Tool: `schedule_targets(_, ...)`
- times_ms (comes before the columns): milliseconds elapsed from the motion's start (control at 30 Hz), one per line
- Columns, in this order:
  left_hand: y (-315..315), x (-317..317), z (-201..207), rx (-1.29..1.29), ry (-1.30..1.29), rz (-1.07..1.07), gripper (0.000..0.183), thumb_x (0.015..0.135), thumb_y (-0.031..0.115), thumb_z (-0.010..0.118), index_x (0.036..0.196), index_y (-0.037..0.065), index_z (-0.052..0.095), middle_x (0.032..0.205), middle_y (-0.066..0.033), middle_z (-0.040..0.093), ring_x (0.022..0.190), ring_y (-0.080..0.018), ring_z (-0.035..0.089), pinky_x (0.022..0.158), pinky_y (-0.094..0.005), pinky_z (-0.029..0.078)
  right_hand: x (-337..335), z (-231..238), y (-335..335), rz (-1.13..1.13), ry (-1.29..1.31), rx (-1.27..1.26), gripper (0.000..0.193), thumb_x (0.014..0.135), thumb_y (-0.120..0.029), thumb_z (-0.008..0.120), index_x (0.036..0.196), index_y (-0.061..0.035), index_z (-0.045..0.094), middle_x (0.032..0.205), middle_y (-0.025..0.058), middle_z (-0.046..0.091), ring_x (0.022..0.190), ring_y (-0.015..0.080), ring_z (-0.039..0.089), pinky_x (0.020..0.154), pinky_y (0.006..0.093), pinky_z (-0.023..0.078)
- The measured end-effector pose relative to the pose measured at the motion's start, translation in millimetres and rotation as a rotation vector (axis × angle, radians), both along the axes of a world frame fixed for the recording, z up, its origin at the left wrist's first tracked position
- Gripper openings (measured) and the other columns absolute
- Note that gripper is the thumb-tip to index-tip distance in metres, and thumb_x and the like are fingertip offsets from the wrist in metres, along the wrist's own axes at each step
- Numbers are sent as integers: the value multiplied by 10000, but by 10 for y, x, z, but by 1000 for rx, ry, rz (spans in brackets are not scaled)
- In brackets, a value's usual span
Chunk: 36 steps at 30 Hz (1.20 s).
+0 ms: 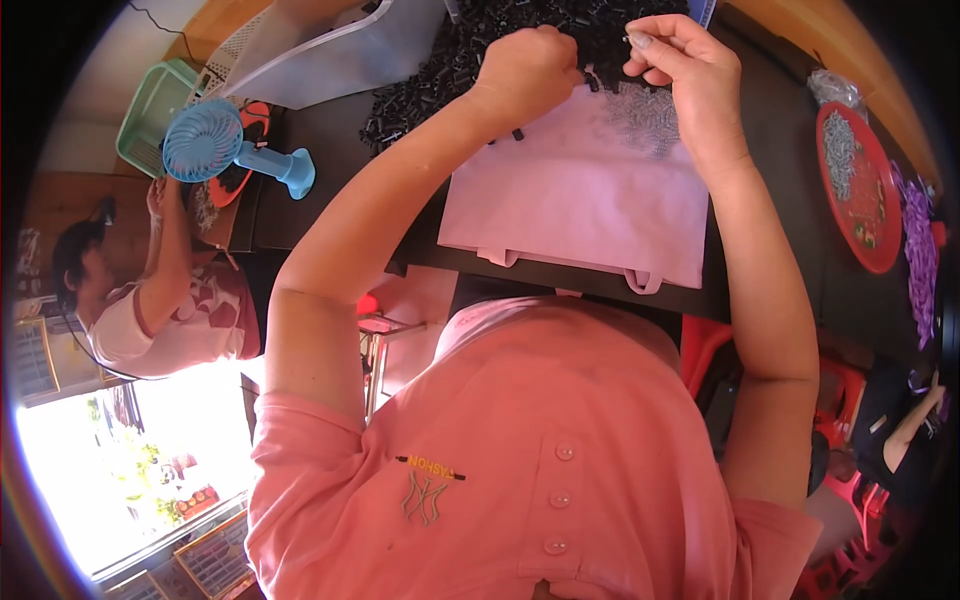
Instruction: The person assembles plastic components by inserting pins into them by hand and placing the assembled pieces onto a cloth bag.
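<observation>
Pink cloth of my shirt [600, 420] fills the lower middle of the frame, nearest the lens, with 3 buttons down its front. Beyond it, my 2 forearms reach to the top of the frame. My right hand [650, 58], upper right of centre, has thumb and fingertip pinched together on a tiny bright piece [627, 39], too small for me to tell its shape or long axis. My left hand [572, 68], at top centre, is curled with its fingers bent away; whether it grips anything I cannot tell.

Those pinched tips point left, toward my other hand, with a gap between the 2. Just below them, the loose silvery pieces [648, 118] lie heaped on the pale pink bag [570, 205], nearer my right hand and pointing every which way. Black pieces [425, 95] spread across the top of the frame, up against my left hand and wrist. At far right, a red tray [880, 225] carries more silvery pieces; at upper left stands a blue fan [203, 140].
</observation>
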<state>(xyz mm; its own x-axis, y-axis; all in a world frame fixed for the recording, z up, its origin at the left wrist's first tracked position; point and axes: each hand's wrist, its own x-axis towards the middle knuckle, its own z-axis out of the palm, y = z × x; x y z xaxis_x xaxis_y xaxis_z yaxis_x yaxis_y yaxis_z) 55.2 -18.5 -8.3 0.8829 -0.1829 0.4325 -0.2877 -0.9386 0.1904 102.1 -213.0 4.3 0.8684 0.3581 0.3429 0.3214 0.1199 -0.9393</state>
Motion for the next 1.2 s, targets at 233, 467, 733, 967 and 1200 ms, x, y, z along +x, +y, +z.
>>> schedule_targets(233, 21, 121, -127, 126, -23, 25, 156, 769, 198, 704, 862, 75, 685, 826, -85, 652, 732, -260, 642, 658, -383, 508, -35, 28, -1, 23, 24, -27, 133, 894, -121, 640, 991, -49, 694, 791, -12, 655, 688, 64, 611, 623, 185, 407)
schedule_targets(467, -72, -404, 277, -1062, 419, -56, 161, 878, 149, 677, 941, 1, 669, 805, -55, 656, 661, -112, 599, 549, -254, 469, -237, 124, 80, 77, 88, -67, 79, 879, -78, 636, 943, -50, 672, 751, -10, 629, 682, 73, 591, 617, 207, 444)
schedule_targets(733, -104, -512, 188, -1477, 422, -208, 142, 870, 59, 671, 982, -25, 645, 848, -93, 677, 695, -147, 636, 557, -257, 480, -373, 105, 203, 109, -12, -105, 69, 888, -75, 637, 942, -40, 659, 792, 6, 646, 717, 80, 610, 628, 207, 456)
schedule_targets(967, -38, -541, 117, -1465, 382, -192, 149, 852, 24, 682, 989, -22, 648, 835, -85, 670, 686, -146, 629, 555, -262, 481, -386, 98, 199, 62, -2, -62, 73, 893, -89, 639, 940, -35, 657, 797, 6, 652, 715, 84, 617, 623, 210, 452)
schedule_targets(1200, -46, -570, 149, -1688, 378, -188, 160, 913, 49, 610, 1046, -39, 625, 870, -98, 652, 705, -159, 617, 583, -275, 487, -423, 62, 234, 113, 112, -161, 90, 895, -92, 638, 960, -29, 650, 806, 9, 651, 709, 86, 609, 623, 212, 455)
